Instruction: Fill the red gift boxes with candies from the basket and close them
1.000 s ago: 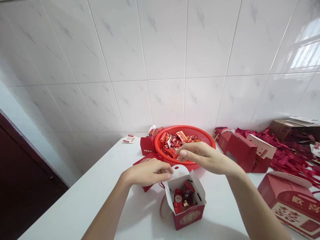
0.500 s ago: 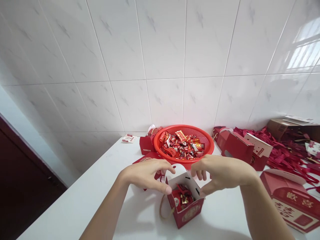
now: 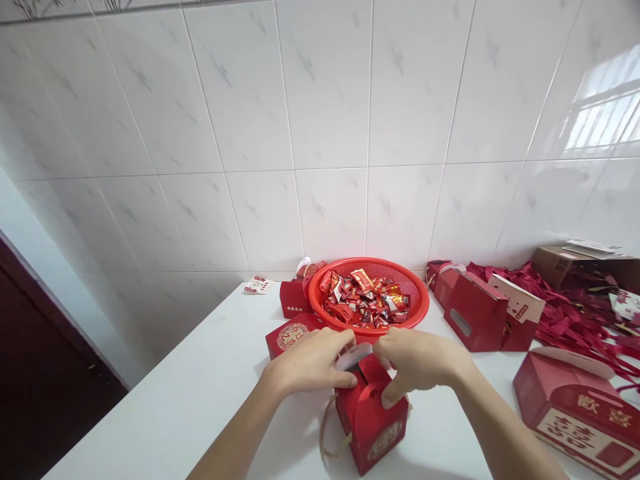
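At lower centre, the right hand [image 3: 420,360] pinches the half-folded flaps of a gold-printed red box [image 3: 379,421], the left hand [image 3: 315,360] curls there, grip unclear, and white tabletop [image 3: 215,363] runs leftward to a slanting edge.

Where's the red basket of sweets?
The red basket is slightly right of centre in the head view, near the tiled wall, beyond the red box touched by the left hand and right hand.

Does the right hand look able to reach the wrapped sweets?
Probably yes: the wrapped sweets lie uncovered in the open red basket just beyond the right hand, though it is touching the small box.
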`<state>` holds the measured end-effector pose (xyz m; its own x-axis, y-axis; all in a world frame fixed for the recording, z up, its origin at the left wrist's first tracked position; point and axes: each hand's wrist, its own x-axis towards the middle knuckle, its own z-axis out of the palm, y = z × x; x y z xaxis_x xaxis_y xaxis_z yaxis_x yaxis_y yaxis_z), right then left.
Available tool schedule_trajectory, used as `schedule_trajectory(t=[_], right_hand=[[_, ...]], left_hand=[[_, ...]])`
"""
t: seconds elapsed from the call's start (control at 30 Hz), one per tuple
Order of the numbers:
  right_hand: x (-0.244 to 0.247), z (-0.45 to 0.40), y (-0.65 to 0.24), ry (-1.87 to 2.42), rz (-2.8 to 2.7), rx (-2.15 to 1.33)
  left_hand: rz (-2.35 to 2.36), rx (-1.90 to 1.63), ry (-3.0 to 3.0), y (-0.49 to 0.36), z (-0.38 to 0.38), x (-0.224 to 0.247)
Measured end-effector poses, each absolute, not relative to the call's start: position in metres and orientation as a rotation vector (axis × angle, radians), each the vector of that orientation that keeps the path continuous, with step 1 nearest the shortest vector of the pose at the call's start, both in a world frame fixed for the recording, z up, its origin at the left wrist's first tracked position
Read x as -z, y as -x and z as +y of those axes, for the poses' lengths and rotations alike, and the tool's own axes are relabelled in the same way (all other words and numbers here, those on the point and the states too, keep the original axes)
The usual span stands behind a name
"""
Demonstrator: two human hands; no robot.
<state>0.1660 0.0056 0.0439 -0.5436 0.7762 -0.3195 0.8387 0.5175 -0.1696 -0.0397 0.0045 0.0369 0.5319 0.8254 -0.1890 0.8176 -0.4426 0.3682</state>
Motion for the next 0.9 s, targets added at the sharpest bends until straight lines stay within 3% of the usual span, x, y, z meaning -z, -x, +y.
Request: schedule_trajectory(t=[0.2,0.5,0.9], right_hand=[[-0.042,0.007,-0.158,-1.449,2.452,0.44],[-0.053,-0.001,-0.168,-1.453,2.536,0.414],[-0.04,-0.001,-0.169,-1.507,2.586,0.611]], left_hand=[[1.156,0.04,-2.261,0.034,-0.001,-0.035],[1.296,0.155,-2.191,0.028,-0.01,-0.029],[1.141,-0.12,-2.228,0.016,0.003,-0.006]])
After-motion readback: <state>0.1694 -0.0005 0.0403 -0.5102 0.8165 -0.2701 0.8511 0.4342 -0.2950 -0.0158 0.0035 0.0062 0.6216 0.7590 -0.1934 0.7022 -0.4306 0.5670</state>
